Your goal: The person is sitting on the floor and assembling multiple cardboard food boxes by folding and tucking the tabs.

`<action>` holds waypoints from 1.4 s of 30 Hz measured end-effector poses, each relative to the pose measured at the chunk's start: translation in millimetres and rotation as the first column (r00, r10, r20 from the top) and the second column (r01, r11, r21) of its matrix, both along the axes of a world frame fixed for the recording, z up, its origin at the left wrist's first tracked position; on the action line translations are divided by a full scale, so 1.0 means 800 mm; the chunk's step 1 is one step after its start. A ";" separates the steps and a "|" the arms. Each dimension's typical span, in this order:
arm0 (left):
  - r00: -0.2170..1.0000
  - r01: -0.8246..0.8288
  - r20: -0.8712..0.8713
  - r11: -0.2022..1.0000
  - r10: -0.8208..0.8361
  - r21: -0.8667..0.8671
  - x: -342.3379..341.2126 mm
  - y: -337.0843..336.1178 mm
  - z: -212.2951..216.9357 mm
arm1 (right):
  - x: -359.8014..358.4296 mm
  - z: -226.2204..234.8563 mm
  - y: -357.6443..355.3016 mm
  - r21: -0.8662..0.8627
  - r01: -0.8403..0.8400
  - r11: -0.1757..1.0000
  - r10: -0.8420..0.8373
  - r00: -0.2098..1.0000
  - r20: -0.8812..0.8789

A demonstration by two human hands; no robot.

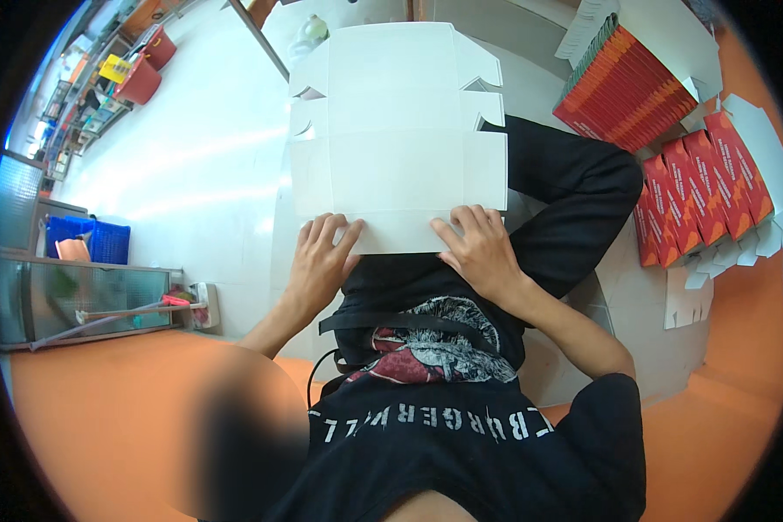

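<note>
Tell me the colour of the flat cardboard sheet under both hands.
The cardboard sheet is plain white on the side facing up, seen in the head view.

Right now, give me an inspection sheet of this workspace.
Surface: pale tiled floor; orange mat nearer the person.
Job's things: flat white carton blank, unfolded, lying over the lap.
Clutter: stacked red-and-white flat cartons at right, more fanned out below them.
Grippers: left hand and right hand both press the blank's near edge, fingers spread.
Cables: black strap across the waist; thin black cord beneath it.
Surroundings: blue crate, red bins, glass cabinet at left.
</note>
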State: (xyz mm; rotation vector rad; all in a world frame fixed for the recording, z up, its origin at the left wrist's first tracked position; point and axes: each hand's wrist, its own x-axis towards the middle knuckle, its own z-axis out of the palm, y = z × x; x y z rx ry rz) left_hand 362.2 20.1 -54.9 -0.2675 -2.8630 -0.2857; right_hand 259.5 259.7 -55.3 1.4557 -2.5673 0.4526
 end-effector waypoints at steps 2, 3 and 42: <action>1.000 0.015 0.008 1.000 -0.015 0.002 -0.002 -0.004 0.002 | 0.003 0.002 0.006 0.002 0.036 0.999 -0.036 0.999 0.021; 0.999 0.042 0.034 0.999 -0.042 0.007 -0.003 -0.006 0.004 | 0.004 0.002 0.009 0.016 0.039 0.999 -0.040 0.999 0.026; 0.987 0.137 0.087 0.989 -0.132 -0.062 -0.014 -0.020 0.009 | 0.010 -0.003 -0.009 0.014 -0.020 1.000 0.023 0.977 -0.212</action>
